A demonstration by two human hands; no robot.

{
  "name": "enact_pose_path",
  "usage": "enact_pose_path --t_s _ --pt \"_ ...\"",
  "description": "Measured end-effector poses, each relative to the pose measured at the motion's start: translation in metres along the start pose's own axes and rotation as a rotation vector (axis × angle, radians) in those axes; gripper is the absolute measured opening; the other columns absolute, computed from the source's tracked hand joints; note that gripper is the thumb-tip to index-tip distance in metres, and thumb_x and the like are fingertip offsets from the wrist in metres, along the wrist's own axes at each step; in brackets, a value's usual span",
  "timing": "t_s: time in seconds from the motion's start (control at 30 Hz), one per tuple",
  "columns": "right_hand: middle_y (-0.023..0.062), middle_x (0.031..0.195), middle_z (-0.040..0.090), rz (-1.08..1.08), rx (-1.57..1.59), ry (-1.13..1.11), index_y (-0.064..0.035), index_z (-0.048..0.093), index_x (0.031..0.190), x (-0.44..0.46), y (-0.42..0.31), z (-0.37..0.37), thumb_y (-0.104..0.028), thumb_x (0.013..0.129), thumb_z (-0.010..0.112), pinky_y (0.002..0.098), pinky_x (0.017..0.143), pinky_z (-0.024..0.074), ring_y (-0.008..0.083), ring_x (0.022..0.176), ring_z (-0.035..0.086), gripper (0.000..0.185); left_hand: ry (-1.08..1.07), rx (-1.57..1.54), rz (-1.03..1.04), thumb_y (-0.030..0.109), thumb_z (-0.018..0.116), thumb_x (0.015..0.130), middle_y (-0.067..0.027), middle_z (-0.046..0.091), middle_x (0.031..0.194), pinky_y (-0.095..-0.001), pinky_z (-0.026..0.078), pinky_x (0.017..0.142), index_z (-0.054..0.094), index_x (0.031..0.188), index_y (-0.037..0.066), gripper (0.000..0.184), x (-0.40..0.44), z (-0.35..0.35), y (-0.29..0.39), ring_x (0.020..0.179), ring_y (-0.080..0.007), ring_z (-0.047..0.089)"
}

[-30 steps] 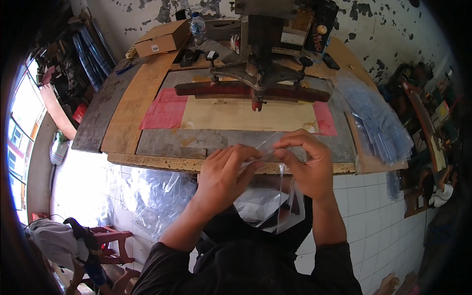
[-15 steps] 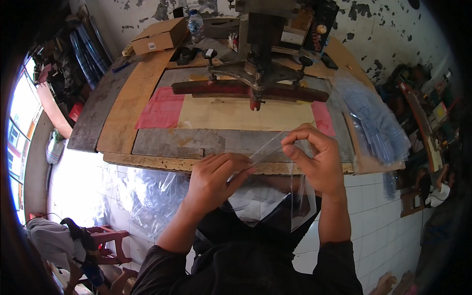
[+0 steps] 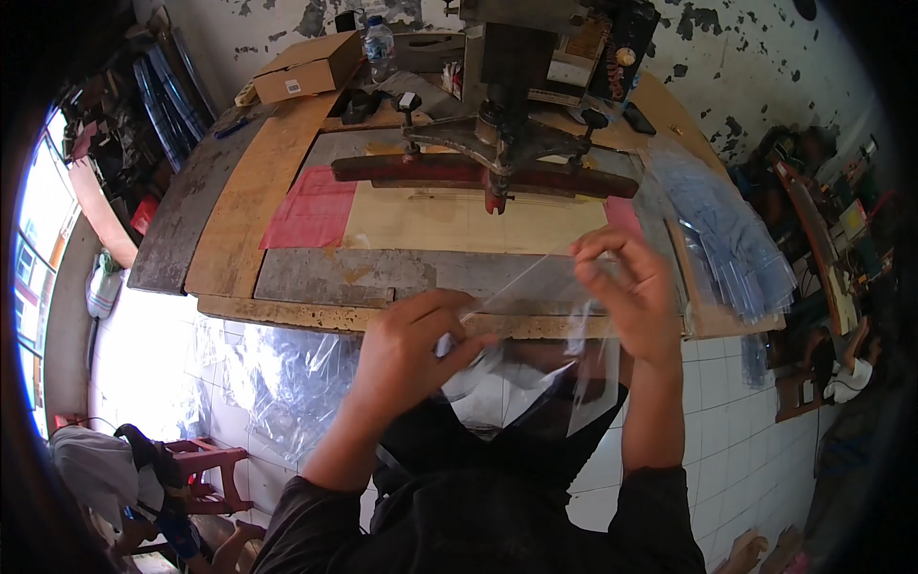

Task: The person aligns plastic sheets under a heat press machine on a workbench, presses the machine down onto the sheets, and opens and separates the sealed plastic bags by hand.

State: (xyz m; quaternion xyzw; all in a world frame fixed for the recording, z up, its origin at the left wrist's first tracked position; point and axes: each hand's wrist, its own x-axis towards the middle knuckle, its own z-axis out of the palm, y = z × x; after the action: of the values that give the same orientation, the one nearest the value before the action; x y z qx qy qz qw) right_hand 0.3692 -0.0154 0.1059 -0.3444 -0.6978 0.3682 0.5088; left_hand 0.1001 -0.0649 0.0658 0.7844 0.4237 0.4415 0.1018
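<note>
A thin clear plastic sheet (image 3: 595,387) hangs in front of the table edge, its top edge running slantwise between my hands. My right hand (image 3: 631,297) pinches its upper right corner between thumb and fingertips. My left hand (image 3: 406,349) has its fingers curled at the lower left end of that edge, thumb below. Beyond the hands, a press head with a long red-brown bar (image 3: 564,180) stands over a pale yellow sheet (image 3: 459,222), which has pink strips at both ends.
Clear plastic pieces (image 3: 722,234) lie heaped at the table's right. A cardboard box (image 3: 311,69) and a water bottle (image 3: 380,48) stand at the back. More plastic (image 3: 292,383) is below the front edge. Another person (image 3: 105,469) sits at lower left by a red stool (image 3: 212,469).
My right hand has moved slightly right and up with the sheet's corner. My left hand has shifted a little left, and its thumb and fingers are farther apart.
</note>
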Motion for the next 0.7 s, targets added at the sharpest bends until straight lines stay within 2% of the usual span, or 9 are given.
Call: enact_pose_path --t_s 0.13,0.33,0.4,0.47,0.53,0.57,0.63,0.7 --pt "0.0026 0.106 0.069 -0.021 0.076 0.166 -0.0048 0.068 0.107 0.006 0.009 -0.029 -0.018 0.1 0.076 0.0295 0.096 0.0477 0.0132 0.103 0.064 0.017 -0.109 0.081 -0.138 0.013 0.091 0.079 -0.0144 0.078 0.111 -0.0369 0.06 0.073 0.075 0.078 0.002 0.019 -0.012 -0.017 -0.011 0.087 -0.0275 0.078" --pt "0.0032 0.106 0.067 -0.068 0.082 0.267 -0.0051 0.064 0.112 0.005 0.026 -0.049 -0.023 0.103 0.073 0.0268 0.095 0.0456 0.011 0.102 0.061 0.022 -0.033 0.074 -0.16 0.013 0.092 0.078 -0.0132 0.078 0.111 -0.0355 0.062 0.079 0.075 0.079 0.0 0.021 -0.017 -0.039 -0.027 0.093 -0.0253 0.078" --pt "0.003 0.105 0.067 -0.1 0.091 0.373 -0.0056 0.063 0.115 0.005 0.038 -0.05 -0.024 0.104 0.073 0.026 0.095 0.0449 0.0104 0.101 0.061 0.024 0.004 0.126 -0.16 0.011 0.092 0.077 -0.0129 0.078 0.112 -0.0356 0.062 0.08 0.075 0.078 0.0 0.021 -0.013 -0.045 -0.031 0.096 -0.0245 0.077" --pt "0.0031 0.105 0.067 -0.114 0.145 0.376 -0.0058 0.062 0.116 0.004 0.048 -0.048 -0.025 0.104 0.073 0.0262 0.095 0.0448 0.0106 0.101 0.061 0.025 0.039 0.047 -0.142 0.009 0.092 0.077 -0.0122 0.079 0.114 -0.0351 0.061 0.082 0.074 0.077 0.0 0.019 -0.008 -0.044 -0.041 0.097 -0.0235 0.077" --pt "0.0033 0.105 0.067 -0.127 0.199 0.382 -0.006 0.062 0.116 0.003 0.059 -0.043 -0.026 0.104 0.073 0.0265 0.095 0.0447 0.0109 0.101 0.061 0.026 0.117 0.031 -0.038 0.009 0.087 0.084 -0.0136 0.08 0.111 -0.0339 0.061 0.082 0.076 0.099 0.001 0.021 -0.003 -0.047 -0.055 0.098 -0.0243 0.079" --pt "0.0035 0.105 0.067 -0.123 0.236 0.411 -0.0062 0.062 0.116 0.002 0.066 -0.04 -0.027 0.104 0.074 0.027 0.095 0.0445 0.0113 0.101 0.061 0.027 0.117 0.033 -0.036 0.009 0.087 0.084 -0.0136 0.08 0.111 -0.0339 0.061 0.082 0.076 0.099 0.001 0.021 0.002 -0.043 -0.058 0.098 -0.0243 0.079" --pt "0.0037 0.105 0.067 -0.117 0.273 0.44 -0.0064 0.061 0.116 0.0 0.077 -0.034 -0.028 0.103 0.074 0.0275 0.096 0.0444 0.0117 0.101 0.061 0.028 0.229 -0.267 -0.134 0.003 0.082 0.09 -0.0163 0.081 0.109 -0.0343 0.061 0.088 0.068 0.118 0.0 0.032 0.011 -0.032 -0.057 0.105 -0.0226 0.078" --pt "0.0038 0.105 0.067 -0.056 0.322 0.442 -0.0062 0.062 0.116 -0.002 0.085 -0.028 -0.028 0.103 0.074 0.0285 0.097 0.0443 0.0127 0.102 0.061 0.029 0.217 -0.34 -0.184 0.001 0.079 0.092 -0.0155 0.081 0.107 -0.0341 0.06 0.09 0.065 0.121 -0.001 0.032 0.017 -0.024 -0.053 0.104 -0.0213 0.078"
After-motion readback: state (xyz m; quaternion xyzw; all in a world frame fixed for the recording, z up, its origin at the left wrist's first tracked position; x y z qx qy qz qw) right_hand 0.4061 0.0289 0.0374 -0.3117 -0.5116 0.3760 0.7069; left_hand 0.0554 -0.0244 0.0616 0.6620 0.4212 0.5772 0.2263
